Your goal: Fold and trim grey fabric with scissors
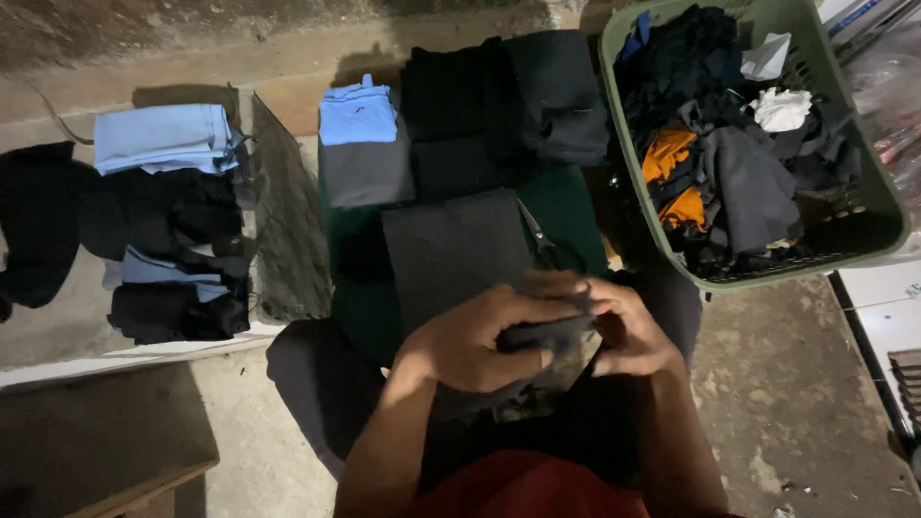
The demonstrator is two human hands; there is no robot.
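Left hand [475,343] and right hand [624,331] pinch a small dark cloth piece [542,336] between them; judged soft, light, limp, best gripped at its edges.

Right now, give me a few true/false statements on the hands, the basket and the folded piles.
1. Both hands grip the same small dark piece of cloth. True: the left hand and the right hand meet on it.
2. The green basket stands to the person's left. False: it stands at the upper right, on the right hand's side.
3. The basket holds mixed clothes, among them an orange piece and a white one. True.
4. The folded light blue cloth lies inside the basket. False: it lies outside it, on a grey folded piece beside the black stacks.
5. A pair of scissors lies beyond the hands, by the dark grey cloth. True.
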